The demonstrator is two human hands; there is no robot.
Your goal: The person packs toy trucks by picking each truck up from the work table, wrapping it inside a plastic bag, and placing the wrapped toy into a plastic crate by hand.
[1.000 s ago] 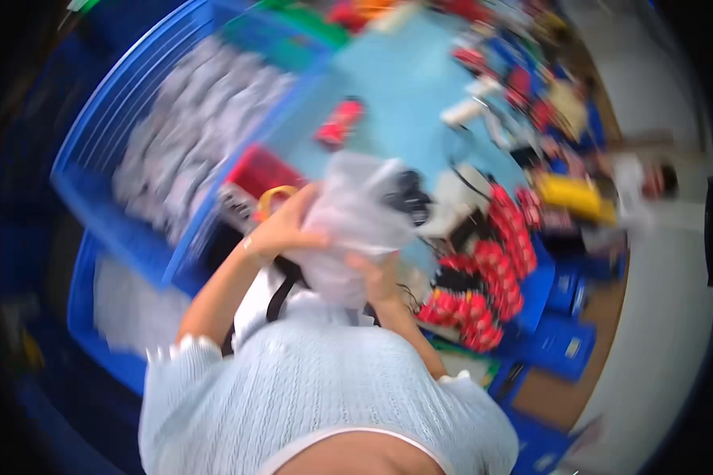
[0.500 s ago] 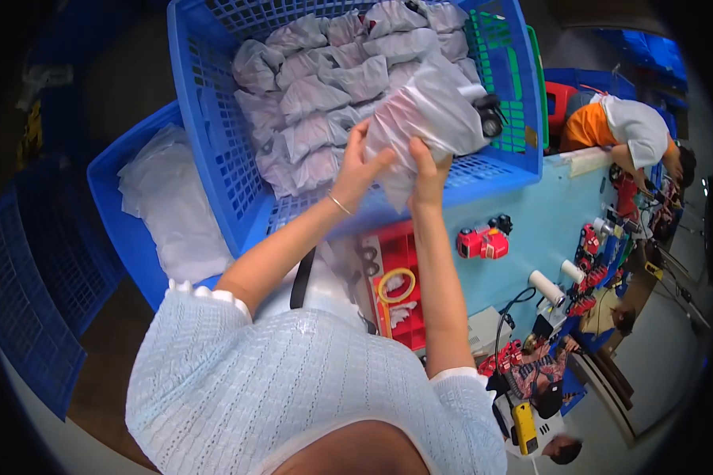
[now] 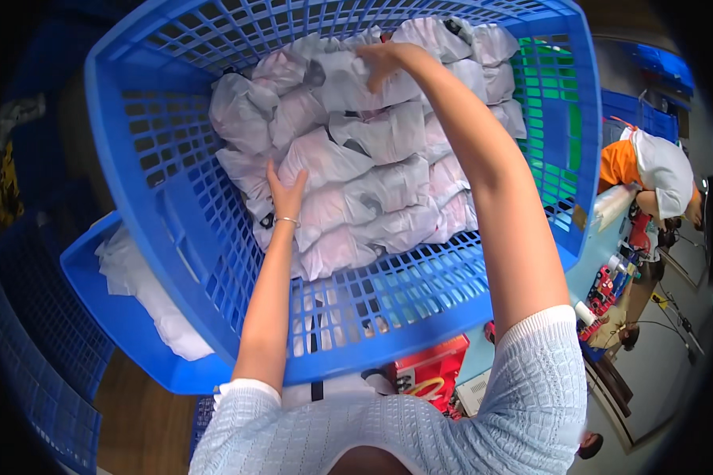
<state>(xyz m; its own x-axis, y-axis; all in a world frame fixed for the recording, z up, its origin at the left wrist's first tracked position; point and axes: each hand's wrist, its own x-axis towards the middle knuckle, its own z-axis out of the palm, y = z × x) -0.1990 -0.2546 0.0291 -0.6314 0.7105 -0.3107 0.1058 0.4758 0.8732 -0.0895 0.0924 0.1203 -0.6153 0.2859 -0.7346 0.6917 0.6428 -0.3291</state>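
Note:
Rows of toys wrapped in thin white bags fill the blue basket (image 3: 420, 332), with red showing faintly through the wrapping. My left hand (image 3: 287, 190) rests against a wrapped toy (image 3: 325, 157) on the near left side, thumb and fingers apart. Farther in, my right hand (image 3: 384, 62) reaches over the pile. Its fingers are spread and touch the top of another wrapped toy (image 3: 345, 83); neither hand is closed round anything.
A lower blue bin (image 3: 142, 332) at left holds a stack of white bags (image 3: 162, 297). On the right runs a pale blue workbench (image 3: 474, 356) with red toy trucks (image 3: 602, 286). A person in white and orange (image 3: 661, 170) bends over the bench's far end.
The wrapped toy that both hands held over the basket is out of them. My hands have parted, the right going deeper and the left lower. The basket now looks larger and nearer.

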